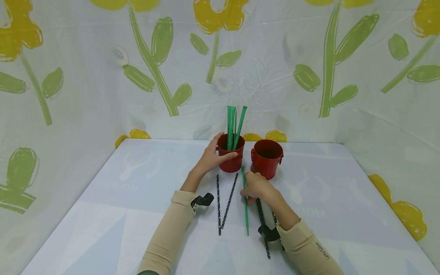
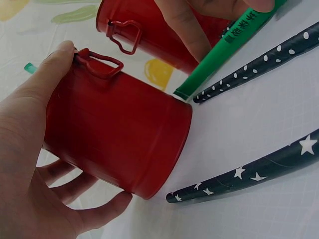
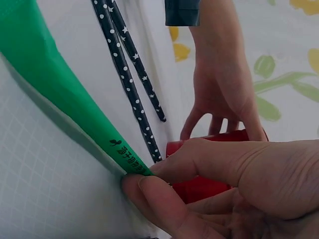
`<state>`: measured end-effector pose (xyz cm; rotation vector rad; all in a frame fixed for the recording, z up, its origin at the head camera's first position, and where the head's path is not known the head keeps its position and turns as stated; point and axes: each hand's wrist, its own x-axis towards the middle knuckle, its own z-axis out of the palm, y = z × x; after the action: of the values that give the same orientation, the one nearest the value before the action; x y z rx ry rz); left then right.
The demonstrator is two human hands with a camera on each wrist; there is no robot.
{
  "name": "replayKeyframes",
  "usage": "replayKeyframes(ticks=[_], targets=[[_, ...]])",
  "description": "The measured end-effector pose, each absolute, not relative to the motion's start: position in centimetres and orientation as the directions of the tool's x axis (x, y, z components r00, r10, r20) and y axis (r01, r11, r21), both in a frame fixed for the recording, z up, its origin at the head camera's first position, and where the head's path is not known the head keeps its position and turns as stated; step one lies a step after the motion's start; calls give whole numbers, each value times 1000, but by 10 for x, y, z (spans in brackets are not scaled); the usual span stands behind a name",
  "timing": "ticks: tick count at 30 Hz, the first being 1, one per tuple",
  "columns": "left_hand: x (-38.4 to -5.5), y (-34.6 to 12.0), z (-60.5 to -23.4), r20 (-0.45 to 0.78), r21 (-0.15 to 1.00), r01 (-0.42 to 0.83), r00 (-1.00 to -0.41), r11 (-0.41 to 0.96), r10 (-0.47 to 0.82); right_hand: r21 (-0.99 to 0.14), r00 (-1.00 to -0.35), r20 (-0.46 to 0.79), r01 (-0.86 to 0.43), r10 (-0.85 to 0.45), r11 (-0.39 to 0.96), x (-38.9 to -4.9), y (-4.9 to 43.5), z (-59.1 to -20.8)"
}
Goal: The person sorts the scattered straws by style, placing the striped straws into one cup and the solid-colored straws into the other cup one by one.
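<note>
My left hand [image 1: 211,156] grips a small red bucket [image 1: 229,165], thumb on one side and fingers round the other. Several green wrapped straws [image 1: 229,124] stand upright in that bucket. Lower and to the right, my right hand [image 1: 261,188] pinches one more green wrapped straw [image 3: 89,112] between thumb and forefinger. Dark printing shows on its wrapper near the pinch. This straw lies lengthwise toward me, close over the table, its far tip near the foot of the left bucket.
A second red bucket [image 1: 265,165] with side handles stands right of the first, just beyond my right hand. Black straws with white stars [image 2: 239,174] and dots [image 2: 264,62] lie on the white table [image 1: 137,221]. More black straws [image 1: 260,212] lie partly under my right forearm. Flower-printed sheeting [image 1: 261,76] hangs behind.
</note>
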<state>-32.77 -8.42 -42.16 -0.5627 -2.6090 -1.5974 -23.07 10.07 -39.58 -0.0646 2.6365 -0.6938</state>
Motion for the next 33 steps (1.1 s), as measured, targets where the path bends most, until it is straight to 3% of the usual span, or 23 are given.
replayKeyframes(ticks=[22,33], targets=[[-327,-84,-422,208,855,314,-937,413,281,-513,-924,-373,137,-77,848,-231,102,-382],[-327,-83,-422,211,849,318,-936,423,280,-560,-955,-276,70,-106,825,-232,109,-378]])
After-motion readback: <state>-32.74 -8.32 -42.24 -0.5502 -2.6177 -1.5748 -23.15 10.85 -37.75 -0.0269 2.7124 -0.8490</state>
